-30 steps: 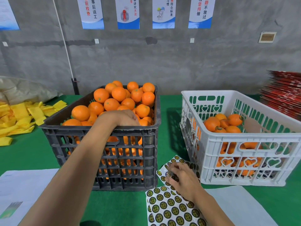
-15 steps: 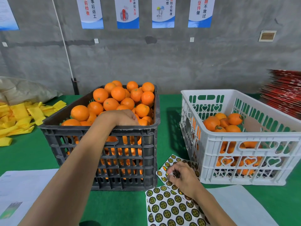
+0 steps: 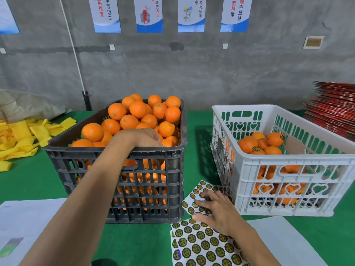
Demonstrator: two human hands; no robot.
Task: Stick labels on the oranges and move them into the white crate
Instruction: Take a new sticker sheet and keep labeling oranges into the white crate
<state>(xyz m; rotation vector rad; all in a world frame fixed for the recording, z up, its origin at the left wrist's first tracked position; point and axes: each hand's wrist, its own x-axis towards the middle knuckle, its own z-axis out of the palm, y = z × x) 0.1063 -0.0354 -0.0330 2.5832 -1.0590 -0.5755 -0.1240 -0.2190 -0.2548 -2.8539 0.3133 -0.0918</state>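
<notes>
At centre frame we see the left hand reaching over the near rim of the black crate, fingers curled down among the oranges; whether it grips one, we cannot tell. At lower centre, the right hand rests with fingers spread on a label sheet, whose long axis runs from lower left to upper right. The white crate, at right, holds labelled oranges.

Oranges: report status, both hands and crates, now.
Left hand down in black crate, fingers hidden among oranges. Right hand fingers spread on label sheet. White crate part-filled. Nothing in the way.
</notes>
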